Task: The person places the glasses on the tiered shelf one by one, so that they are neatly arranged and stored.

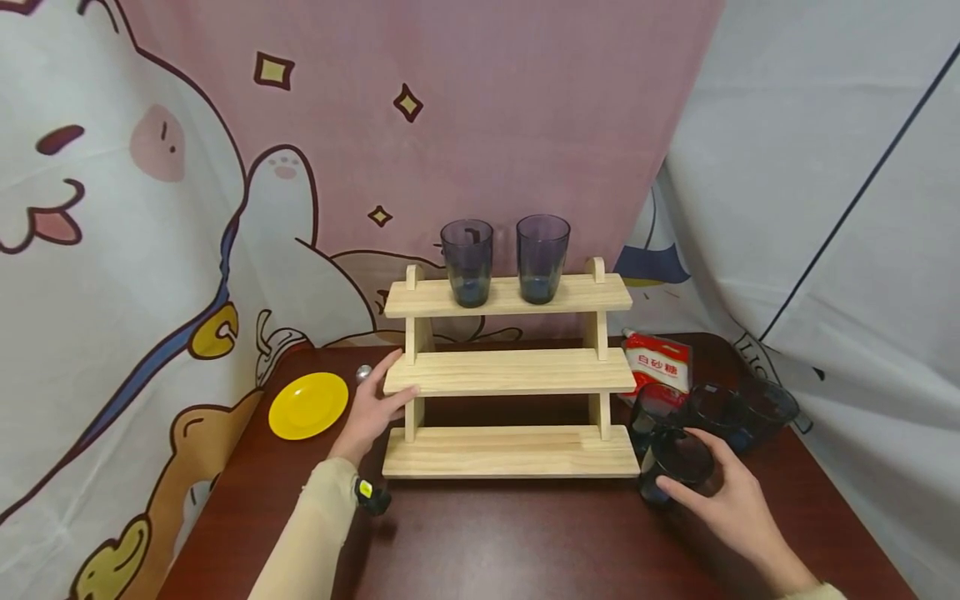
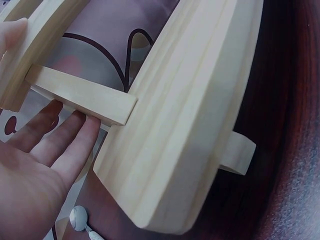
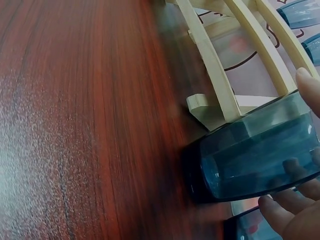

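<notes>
A three-tier wooden shelf point(image 1: 510, 372) stands on the table. My left hand point(image 1: 369, 417) grips its left side at the middle tier, thumb on the plank and fingers against the upright point(image 2: 82, 92). On the top tier stand two tinted drinking glasses, a left one point(image 1: 468, 262) and a right one point(image 1: 542, 258). Beside the shelf's lower right end, my right hand point(image 1: 738, 500) holds another drinking glass point(image 3: 255, 155), thumb on one side and fingers on the other. Whether its base touches the table cannot be told. More glasses point(image 1: 765, 408) stand just behind it.
A red and white packet point(image 1: 660, 362) lies behind the glasses on the right. The yellow plate point(image 1: 309, 406) is at the table's left, with a small round shiny object point(image 1: 363, 372) near the left hand. Printed cloth point(image 1: 525, 108) hangs behind the table.
</notes>
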`<state>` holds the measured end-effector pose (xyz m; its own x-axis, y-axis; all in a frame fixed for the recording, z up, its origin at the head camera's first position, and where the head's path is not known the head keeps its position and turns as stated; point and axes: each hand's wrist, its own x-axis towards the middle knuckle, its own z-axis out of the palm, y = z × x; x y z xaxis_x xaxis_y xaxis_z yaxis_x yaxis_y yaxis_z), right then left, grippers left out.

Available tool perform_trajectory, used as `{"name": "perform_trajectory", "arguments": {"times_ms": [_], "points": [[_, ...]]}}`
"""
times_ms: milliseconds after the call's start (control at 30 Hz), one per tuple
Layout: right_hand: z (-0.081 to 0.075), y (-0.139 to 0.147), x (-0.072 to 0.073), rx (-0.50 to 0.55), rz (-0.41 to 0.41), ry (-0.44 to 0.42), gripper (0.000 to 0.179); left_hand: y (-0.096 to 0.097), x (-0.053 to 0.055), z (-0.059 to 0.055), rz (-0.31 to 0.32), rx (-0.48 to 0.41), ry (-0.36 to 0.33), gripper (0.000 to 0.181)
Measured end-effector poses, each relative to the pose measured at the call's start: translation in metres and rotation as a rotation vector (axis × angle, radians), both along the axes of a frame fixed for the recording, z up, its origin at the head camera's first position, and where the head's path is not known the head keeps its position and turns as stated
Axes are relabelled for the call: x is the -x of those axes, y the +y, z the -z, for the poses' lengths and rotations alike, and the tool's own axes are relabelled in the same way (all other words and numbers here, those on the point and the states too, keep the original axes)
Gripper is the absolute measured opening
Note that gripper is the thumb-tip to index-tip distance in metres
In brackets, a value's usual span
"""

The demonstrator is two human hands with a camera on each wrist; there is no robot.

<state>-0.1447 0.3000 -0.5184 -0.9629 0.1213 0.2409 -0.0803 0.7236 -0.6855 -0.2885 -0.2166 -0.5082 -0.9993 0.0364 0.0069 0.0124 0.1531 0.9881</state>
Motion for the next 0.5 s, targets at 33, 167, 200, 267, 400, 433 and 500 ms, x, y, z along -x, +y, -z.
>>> {"name": "perform_trajectory", "arguments": {"times_ms": [33,167,200,267,400,433,500], "points": [[0.0005,0.0002,0.0001,0.008,-0.002,0.009,0.088,0.0,0.0001,0.0002,0.0,0.0,0.001,0.079],[0.0008,0.0003,0.0002,0.029,0.003,0.03,0.086,-0.0001,0.001,0.0007,0.002,-0.002,0.013,0.078],[0.0005,0.0,0.0,0.028,0.007,0.032,0.085,-0.0002,0.0011,0.0007,0.004,-0.003,0.02,0.077],[0.0001,-0.0003,-0.0003,0.027,0.015,0.036,0.085,-0.0003,0.0014,0.0008,0.005,-0.004,0.022,0.078],[0.0002,-0.0014,-0.0011,0.02,0.026,0.044,0.085,-0.0006,0.0014,0.0004,0.006,-0.003,0.02,0.08],[0.0002,-0.0017,-0.0012,0.017,0.028,0.047,0.085,-0.0007,0.0013,0.0002,0.005,-0.002,0.019,0.081],[0.0001,-0.0027,-0.002,0.008,0.029,0.055,0.085,-0.0013,0.0013,0.0,0.005,-0.001,0.018,0.082]]}}
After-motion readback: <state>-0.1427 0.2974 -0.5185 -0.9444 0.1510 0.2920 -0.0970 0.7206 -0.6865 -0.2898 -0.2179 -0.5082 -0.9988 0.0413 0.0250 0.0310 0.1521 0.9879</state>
